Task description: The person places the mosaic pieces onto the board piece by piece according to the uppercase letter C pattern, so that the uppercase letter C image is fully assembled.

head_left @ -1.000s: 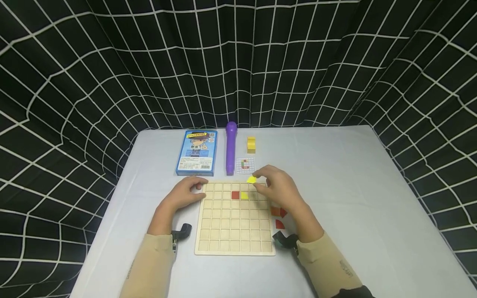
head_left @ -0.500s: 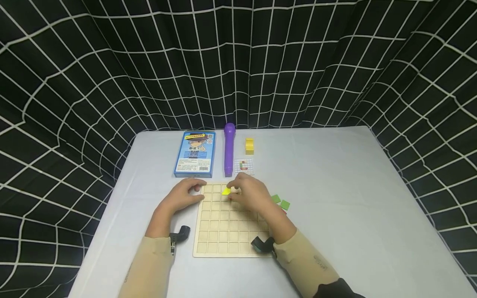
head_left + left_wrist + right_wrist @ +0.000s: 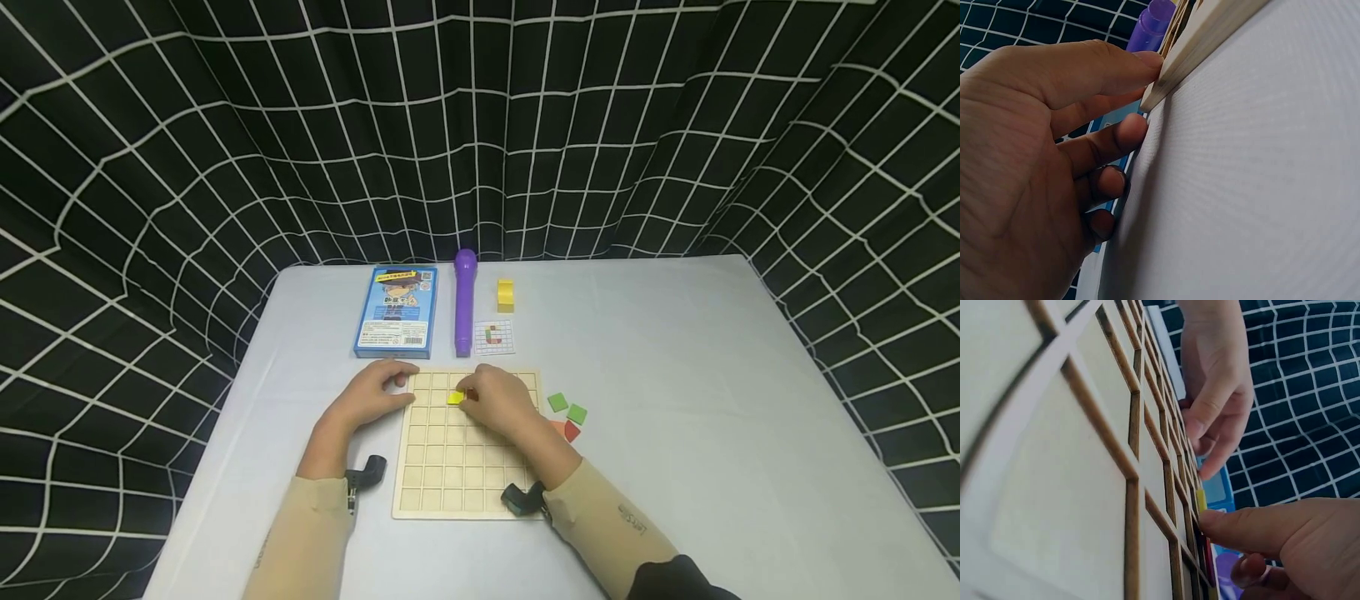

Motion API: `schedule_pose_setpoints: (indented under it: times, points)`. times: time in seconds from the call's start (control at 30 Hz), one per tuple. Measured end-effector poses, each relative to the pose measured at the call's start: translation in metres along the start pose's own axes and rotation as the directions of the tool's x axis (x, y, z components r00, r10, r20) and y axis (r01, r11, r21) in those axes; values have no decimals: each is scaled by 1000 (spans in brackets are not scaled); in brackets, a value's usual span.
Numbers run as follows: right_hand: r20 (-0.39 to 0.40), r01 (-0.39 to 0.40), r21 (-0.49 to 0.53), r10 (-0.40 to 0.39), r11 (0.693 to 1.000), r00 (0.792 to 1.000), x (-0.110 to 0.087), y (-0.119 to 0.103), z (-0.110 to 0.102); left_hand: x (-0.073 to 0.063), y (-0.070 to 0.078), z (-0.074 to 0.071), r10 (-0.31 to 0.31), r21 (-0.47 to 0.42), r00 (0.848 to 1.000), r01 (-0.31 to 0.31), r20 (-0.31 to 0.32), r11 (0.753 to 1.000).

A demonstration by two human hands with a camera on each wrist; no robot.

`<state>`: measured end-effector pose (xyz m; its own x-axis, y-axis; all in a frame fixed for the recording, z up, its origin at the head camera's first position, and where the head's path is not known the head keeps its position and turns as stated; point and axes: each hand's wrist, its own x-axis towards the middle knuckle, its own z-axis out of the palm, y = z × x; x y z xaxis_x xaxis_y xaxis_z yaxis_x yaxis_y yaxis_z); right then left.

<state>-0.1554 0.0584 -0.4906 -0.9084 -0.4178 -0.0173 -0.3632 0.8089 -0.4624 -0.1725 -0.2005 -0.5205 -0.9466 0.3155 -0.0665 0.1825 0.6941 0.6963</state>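
Note:
My left hand (image 3: pixel 369 393) holds the upper left corner of the wooden grid board (image 3: pixel 442 475), its thumb on the side rim, as the left wrist view shows. My right hand (image 3: pixel 498 400) reaches over the upper part of the board. Between its thumb and fingers is a small yellow tile (image 3: pixel 455 398), low over or in a cell near the top; whether it lies flat is unclear. A red tile (image 3: pixel 1210 562) sits right beside it in the right wrist view. The other yellow tile is hidden under my right hand in the head view.
Green tiles (image 3: pixel 576 414) and red and orange pieces (image 3: pixel 572 431) lie right of the board. Behind it are a blue box (image 3: pixel 396 312), a purple microphone-shaped stick (image 3: pixel 464 304), a pattern card (image 3: pixel 494 337) and a yellow block (image 3: pixel 506 296).
My right hand has moved left and down from the board's top edge, carrying the yellow tile to a cell left of the red tile. The left hand has stayed at the corner.

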Motion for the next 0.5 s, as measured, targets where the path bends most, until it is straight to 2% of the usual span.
schedule_pose_setpoints:
  times: [0.3, 0.5]
  points:
    - [-28, -17, -7, 16, 1000, 999, -1, 4, 3, 0, 2, 0, -21, 3, 1000, 21, 0, 1000]
    - [-39, -1, -7, 0, 1000, 999, -4, 4, -3, 1, 1, 0, -19, 6, 1000, 19, 0, 1000]
